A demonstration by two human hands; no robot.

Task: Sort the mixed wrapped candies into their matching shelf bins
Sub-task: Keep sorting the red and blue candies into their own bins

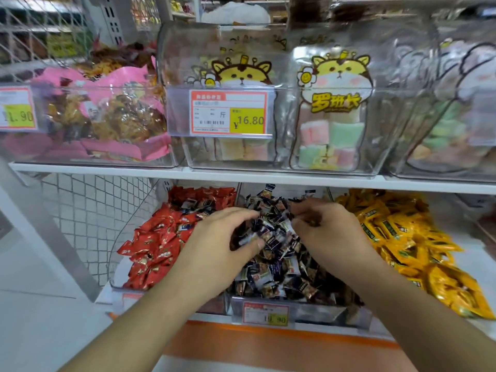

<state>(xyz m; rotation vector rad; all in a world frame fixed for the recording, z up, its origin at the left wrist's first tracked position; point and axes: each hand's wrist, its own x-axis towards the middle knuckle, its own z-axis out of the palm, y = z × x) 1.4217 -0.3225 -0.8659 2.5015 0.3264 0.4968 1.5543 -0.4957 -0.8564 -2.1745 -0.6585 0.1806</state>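
Observation:
Both of my hands are down in the middle bin (300, 312) of the lower shelf, on a heap of dark blue and brown wrapped candies (279, 269). My left hand (220, 240) grips a bunch of these dark candies between curled fingers and thumb. My right hand (327, 229) has its fingers curled into the heap and pinches dark candies at its fingertips. To the left lies the bin of red wrapped candies (158, 242), with several dark candies mixed in on top (193, 208). To the right lies a pile of yellow wrapped candies (408, 245).
The upper shelf (107, 167) holds clear bins: pink snack packets (107, 116) at left, pastel marshmallow packs (330, 138) in the middle and right. Price tags (228, 112) hang on the bin fronts. A white wire mesh panel (88, 210) stands at the lower left.

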